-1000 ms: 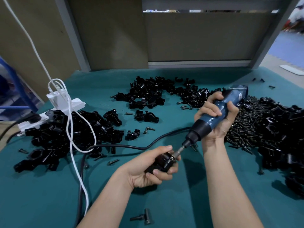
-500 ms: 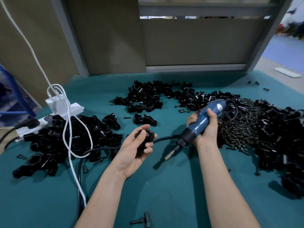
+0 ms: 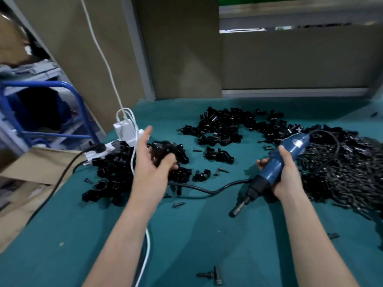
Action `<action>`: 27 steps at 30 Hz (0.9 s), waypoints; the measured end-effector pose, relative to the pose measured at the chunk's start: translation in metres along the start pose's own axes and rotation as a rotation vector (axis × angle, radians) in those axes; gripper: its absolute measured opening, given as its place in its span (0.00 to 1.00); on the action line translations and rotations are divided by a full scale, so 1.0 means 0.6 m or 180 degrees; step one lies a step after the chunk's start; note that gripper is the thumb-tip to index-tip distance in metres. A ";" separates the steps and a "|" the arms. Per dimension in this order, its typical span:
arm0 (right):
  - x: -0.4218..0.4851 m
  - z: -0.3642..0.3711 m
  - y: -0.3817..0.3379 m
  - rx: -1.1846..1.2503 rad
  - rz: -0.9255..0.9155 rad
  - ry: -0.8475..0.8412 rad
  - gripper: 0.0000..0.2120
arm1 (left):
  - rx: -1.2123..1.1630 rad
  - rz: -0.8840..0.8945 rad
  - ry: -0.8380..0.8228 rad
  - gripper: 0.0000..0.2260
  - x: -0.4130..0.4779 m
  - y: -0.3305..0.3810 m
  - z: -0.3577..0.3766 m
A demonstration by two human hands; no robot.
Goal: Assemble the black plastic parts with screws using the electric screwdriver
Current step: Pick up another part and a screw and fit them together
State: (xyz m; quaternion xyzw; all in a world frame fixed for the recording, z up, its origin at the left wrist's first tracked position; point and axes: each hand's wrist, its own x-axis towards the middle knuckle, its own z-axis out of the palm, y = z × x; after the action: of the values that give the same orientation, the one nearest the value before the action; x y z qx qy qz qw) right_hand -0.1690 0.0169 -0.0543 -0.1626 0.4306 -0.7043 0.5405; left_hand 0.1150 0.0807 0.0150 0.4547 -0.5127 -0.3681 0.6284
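cradles black plastic part (image 3: 163, 147) in curled fingers (image 3: 169, 160) of left hand (image 3: 151, 168) over left pile (image 3: 116, 170), grips electric screwdriver (image 3: 290, 148) in right hand (image 3: 288, 177), long axis slanting down-left, bit (image 3: 238, 210) well right of part.

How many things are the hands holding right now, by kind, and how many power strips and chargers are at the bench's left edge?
electric screwdriver, gripped by the right hand: 1
black plastic part, in the left hand: 1
white power strip: 1
white charger, plugged into the strip: 1
Total: 4
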 end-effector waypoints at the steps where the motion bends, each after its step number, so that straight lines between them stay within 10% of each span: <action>1: 0.001 0.000 0.002 0.0003 0.0032 -0.0021 0.19 | 0.0101 0.0278 0.0294 0.29 0.016 0.020 -0.030; 6: 0.004 -0.002 0.005 0.0096 0.0089 -0.0128 0.18 | 0.1203 0.0740 0.1339 0.17 0.086 0.054 -0.178; 14: 0.004 -0.002 0.007 0.0231 0.0169 -0.0247 0.15 | 0.2844 0.0066 0.0210 0.23 0.054 -0.049 -0.194; 27: -0.011 0.008 0.002 0.0196 0.0290 -0.0295 0.13 | 0.2642 -0.1560 -0.0153 0.26 0.121 -0.080 -0.237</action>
State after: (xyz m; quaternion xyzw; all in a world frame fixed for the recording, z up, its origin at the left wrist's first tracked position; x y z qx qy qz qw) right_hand -0.1624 0.0210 -0.0512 -0.1585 0.3902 -0.6836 0.5961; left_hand 0.2692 0.0255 -0.0165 0.7659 -0.5084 -0.2801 0.2766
